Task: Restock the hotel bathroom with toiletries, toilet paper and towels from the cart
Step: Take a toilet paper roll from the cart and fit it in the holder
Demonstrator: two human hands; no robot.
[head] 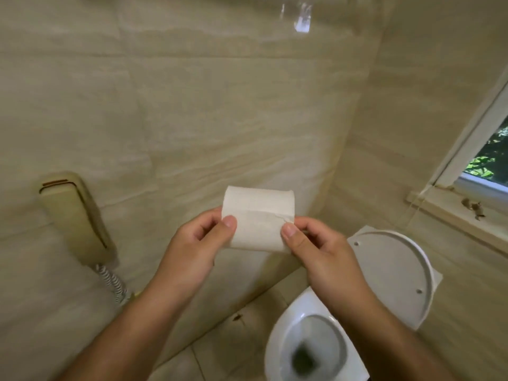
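Note:
A white toilet paper roll (258, 213) is held up in front of the beige tiled wall, at the middle of the view. My left hand (198, 243) grips its left side, thumb on the front. My right hand (316, 243) pinches the loose torn edge of the paper at the roll's right side. Both forearms reach up from the bottom of the frame. No holder for the roll is in view.
A beige wall phone (77, 215) with a coiled cord hangs at the left. Below right stands an open white toilet (310, 345) with its lid (395, 270) raised against the wall. A window (483, 160) with a ledge is at the right.

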